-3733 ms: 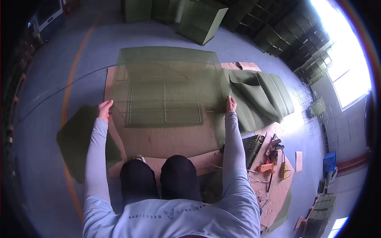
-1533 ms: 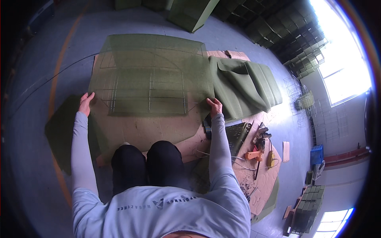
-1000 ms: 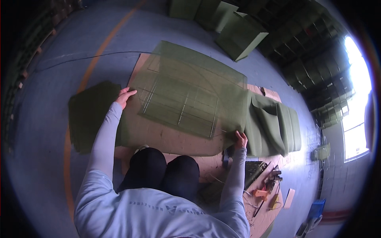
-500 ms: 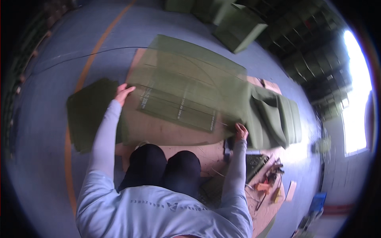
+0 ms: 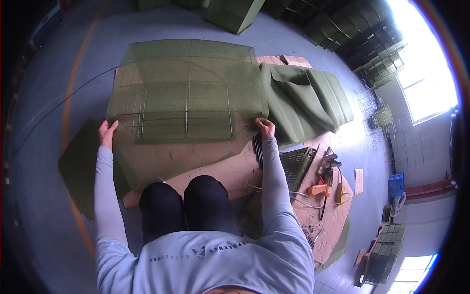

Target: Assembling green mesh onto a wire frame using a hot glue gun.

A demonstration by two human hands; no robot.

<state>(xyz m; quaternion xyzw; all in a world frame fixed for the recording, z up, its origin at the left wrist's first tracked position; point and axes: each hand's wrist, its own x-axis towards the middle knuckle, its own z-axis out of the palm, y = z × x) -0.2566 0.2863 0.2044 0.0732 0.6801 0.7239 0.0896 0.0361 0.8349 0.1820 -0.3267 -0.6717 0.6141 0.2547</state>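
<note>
A sheer green mesh sheet (image 5: 205,100) is spread in front of my knees, with a thin wire frame (image 5: 187,110) showing through it. My left hand (image 5: 107,133) pinches the sheet's left edge, thumb and fingers closed. At the right, my right hand (image 5: 265,128) has its fingertips closed on the mesh near a corner of the wire frame. A loose flap of mesh drapes from between the hands toward my knees. Cardboard (image 5: 220,176) lies underneath.
Folded green mesh (image 5: 308,100) is heaped on the right, and flat green sheets (image 5: 81,164) lie at the left. An orange glue gun (image 5: 319,189) and a yellow-handled tool (image 5: 340,193) rest on cardboard at the right. A green mesh box (image 5: 235,14) stands on the far floor.
The view has turned and shifted, so the sheet now appears more level. Both hands keep their hold on the mesh, and the wire frame beneath it shows more sharply.
</note>
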